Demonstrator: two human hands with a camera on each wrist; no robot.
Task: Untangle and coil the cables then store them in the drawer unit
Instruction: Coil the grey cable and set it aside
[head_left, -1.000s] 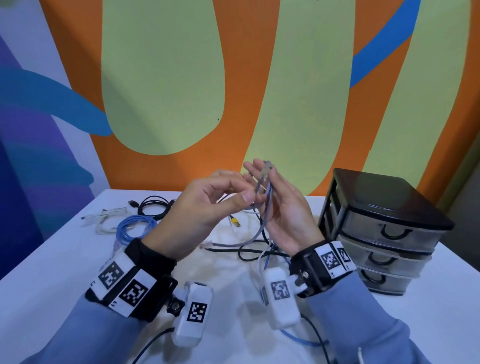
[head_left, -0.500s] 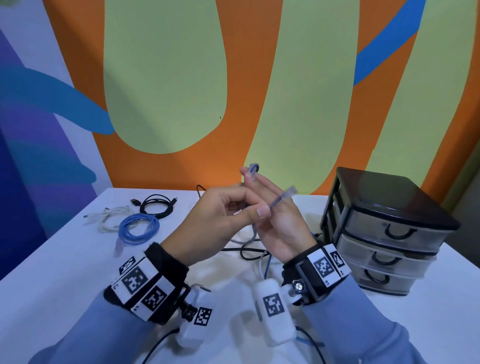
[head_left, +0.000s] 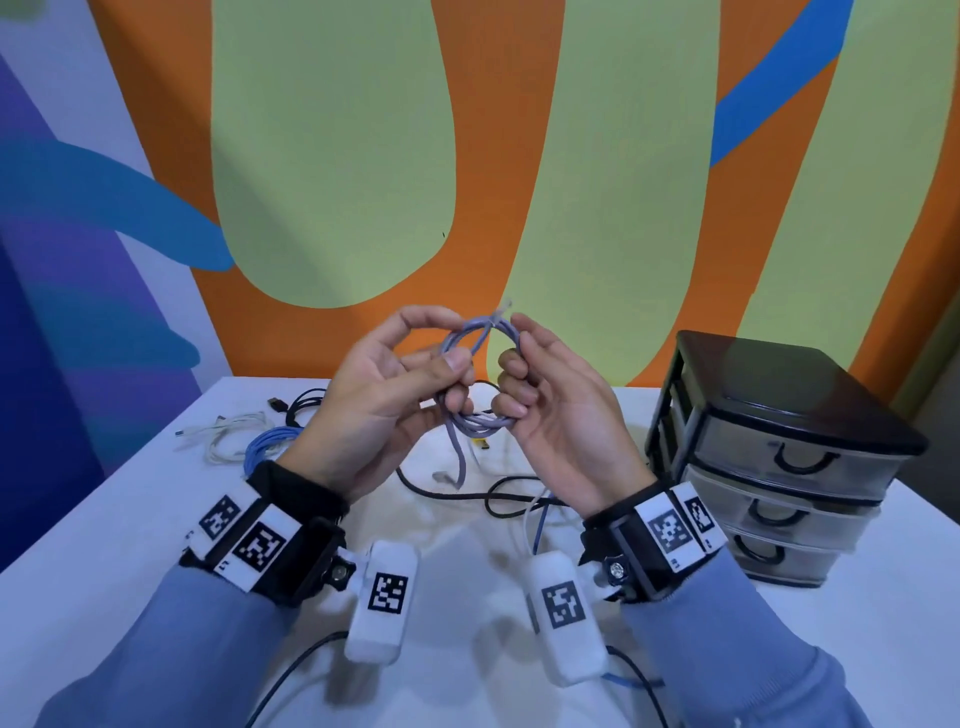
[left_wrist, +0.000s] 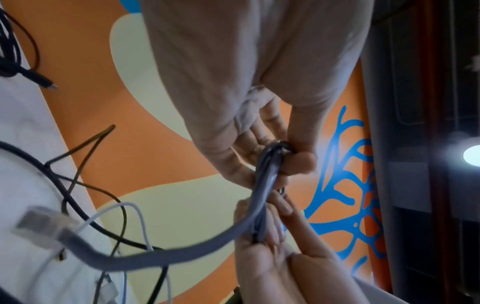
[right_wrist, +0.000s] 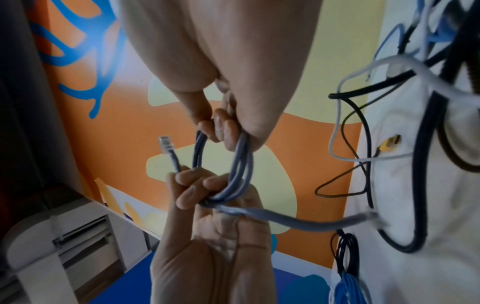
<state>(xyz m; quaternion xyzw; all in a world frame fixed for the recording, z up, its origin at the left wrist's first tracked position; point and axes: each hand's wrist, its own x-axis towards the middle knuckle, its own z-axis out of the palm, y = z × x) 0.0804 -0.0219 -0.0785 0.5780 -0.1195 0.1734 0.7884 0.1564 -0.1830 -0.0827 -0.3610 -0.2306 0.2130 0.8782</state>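
Since the earlier frame, thin grey-lilac network cable (head_left: 480, 382) now coiled; left hand (head_left: 384, 402) and right hand (head_left: 553, 410) fingers curl round opposite sides.

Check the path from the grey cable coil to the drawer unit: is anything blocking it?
Nothing lies between them: the grey cable coil, held by the left hand and right hand, hangs above the table, left of the drawer unit. All three drawers look closed, so one must be opened first.

The cable (head_left: 480, 358) getting looped is a greyish lavender with clear plugs. On the white table (head_left: 130, 499) there's a light blue coil (head_left: 270, 441), a white one (head_left: 228, 436) and black ones (head_left: 306, 405), plus the drawer unit (head_left: 779, 447) with its black top and 3 smoky see-through drawers.
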